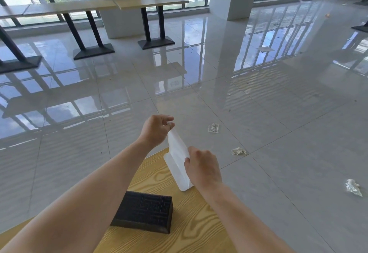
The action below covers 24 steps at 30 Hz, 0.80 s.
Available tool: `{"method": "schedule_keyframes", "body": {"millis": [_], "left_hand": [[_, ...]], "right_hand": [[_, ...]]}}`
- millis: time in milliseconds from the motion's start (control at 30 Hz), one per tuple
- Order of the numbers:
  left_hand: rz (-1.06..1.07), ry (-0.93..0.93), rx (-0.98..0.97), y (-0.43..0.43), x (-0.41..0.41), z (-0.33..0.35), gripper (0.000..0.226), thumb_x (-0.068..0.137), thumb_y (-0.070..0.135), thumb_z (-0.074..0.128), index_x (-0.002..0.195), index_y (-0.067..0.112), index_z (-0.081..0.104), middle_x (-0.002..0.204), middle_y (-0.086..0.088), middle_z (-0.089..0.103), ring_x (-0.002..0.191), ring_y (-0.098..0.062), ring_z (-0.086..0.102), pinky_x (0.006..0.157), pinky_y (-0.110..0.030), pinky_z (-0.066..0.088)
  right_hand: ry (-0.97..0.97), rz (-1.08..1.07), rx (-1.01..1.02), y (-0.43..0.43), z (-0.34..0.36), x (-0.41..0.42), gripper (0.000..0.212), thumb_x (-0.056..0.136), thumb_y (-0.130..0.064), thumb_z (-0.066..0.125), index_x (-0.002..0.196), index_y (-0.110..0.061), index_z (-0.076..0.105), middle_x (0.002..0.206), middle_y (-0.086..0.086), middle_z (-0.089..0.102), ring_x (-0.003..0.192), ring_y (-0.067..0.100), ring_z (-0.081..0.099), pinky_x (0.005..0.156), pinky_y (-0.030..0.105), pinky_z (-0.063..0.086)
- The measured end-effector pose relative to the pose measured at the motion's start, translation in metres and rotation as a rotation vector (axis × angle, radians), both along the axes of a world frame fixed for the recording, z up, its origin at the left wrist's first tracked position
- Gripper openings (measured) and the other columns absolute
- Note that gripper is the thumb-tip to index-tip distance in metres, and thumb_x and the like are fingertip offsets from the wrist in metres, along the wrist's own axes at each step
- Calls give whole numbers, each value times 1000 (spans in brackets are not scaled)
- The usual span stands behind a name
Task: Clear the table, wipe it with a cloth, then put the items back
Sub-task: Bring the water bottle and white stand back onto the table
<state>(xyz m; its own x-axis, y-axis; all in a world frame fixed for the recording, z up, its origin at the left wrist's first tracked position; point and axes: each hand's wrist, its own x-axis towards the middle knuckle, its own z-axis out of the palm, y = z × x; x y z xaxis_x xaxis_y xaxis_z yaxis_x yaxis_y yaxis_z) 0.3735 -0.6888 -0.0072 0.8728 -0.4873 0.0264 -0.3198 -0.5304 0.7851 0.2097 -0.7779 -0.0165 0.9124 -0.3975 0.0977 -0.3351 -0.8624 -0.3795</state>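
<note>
At the centre of the frame a white stand [177, 161] is seen at the far corner of the wooden desk [197, 223]. Its top is pinched by the left hand [156, 129], and its right edge is gripped by the curled fingers of the right hand [203, 168]. A black box [145, 212] is laid on the desk at lower centre, apart from the stand.

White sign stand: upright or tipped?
Upright. The white sign stand rises from its base on the wooden table; left hand pinches its top, right hand grips its side.
</note>
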Motion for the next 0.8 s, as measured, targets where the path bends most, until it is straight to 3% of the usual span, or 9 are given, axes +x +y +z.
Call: {"method": "schedule_keyframes", "body": {"millis": [133, 267, 400, 467, 567, 800], "left_hand": [[13, 2, -13, 0, 1, 1, 30, 90, 17, 71, 120, 9, 70, 119, -7, 71, 112, -20, 64, 105, -37, 47], [19, 14, -5, 0, -1, 3, 30, 92, 17, 69, 121, 10, 69, 122, -7, 70, 115, -19, 63, 106, -37, 45], [10, 34, 7, 2, -7, 6, 34, 96, 20, 63, 130, 17, 64, 129, -10, 65, 125, -22, 57, 103, -32, 41], [6, 13, 17, 5, -10, 7, 38, 97, 23, 60, 135, 21, 59, 135, -9, 60, 128, -21, 53, 100, -31, 38], [-24, -110, 119, 15, -15, 11, 45, 96, 26, 60, 140, 21, 52, 140, -5, 53, 124, -25, 53, 101, -36, 40], [-102, -276, 413, 62, -44, 31, 59, 96, 35, 58, 149, 22, 35, 154, -7, 35, 139, -26, 38, 106, -42, 42]], "right_hand": [[-9, -1, 5, 0, -1, 1, 11, 96, -17, 54, 90, -10, 60, 80, 8, 70, 67, 24, 66, 55, 27, 46], [-12, -7, 10, -2, -1, 1, 11, 96, -19, 55, 91, -11, 60, 83, 8, 71, 64, 21, 57, 56, 25, 38], [-15, 5, 38, -3, 2, -1, 21, 96, -30, 58, 107, -12, 60, 95, 8, 72, 83, 26, 67, 62, 27, 38], [-52, -4, 84, -5, 4, -5, 37, 93, -38, 63, 121, -14, 57, 104, 7, 72, 93, 27, 69, 69, 30, 47], [-79, -27, 135, -10, 8, -13, 51, 91, -43, 65, 132, -15, 54, 110, 4, 71, 99, 24, 68, 82, 34, 53], [-88, -17, 70, -12, 38, -30, 53, 91, -50, 62, 133, -18, 57, 119, 1, 70, 105, 21, 67, 85, 35, 54]]}}
